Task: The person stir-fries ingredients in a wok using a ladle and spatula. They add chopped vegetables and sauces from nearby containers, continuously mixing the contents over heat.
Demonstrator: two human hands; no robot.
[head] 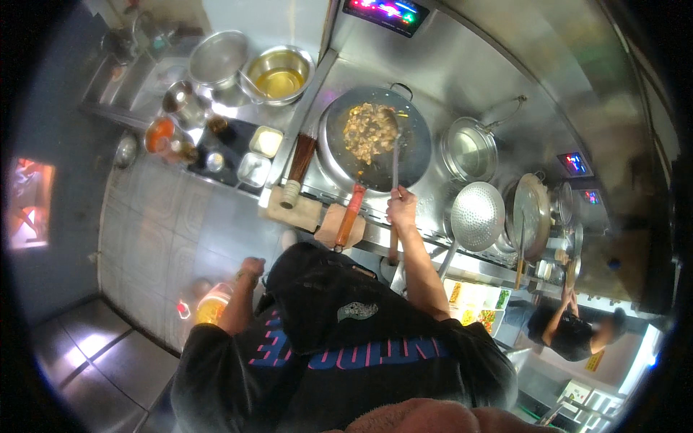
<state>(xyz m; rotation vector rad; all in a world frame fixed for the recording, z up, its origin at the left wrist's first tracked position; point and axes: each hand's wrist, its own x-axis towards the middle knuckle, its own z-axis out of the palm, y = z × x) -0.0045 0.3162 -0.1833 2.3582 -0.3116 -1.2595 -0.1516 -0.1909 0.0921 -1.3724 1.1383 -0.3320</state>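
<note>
My right hand [402,207] is closed around the handle of a metal wok ladle [396,162]. The ladle's head rests among browned, chopped food [369,131] in a dark wok [414,157]. The wok sits on the stove, its orange-red handle [347,223] pointing towards me over a folded tan cloth [325,227]. My left hand [252,267] hangs at my left side, away from the stove, its fingers curled; whether it holds anything cannot be told. A bamboo wok brush [298,170] lies left of the wok.
A bowl of yellow oil [280,81], a strainer [218,58] and seasoning containers [254,169] stand at left. Right are a water pot [470,149], a perforated skimmer [477,216], another wok [528,216] and trays of chopped ingredients [479,308]. A co-worker [566,327] stands farther right.
</note>
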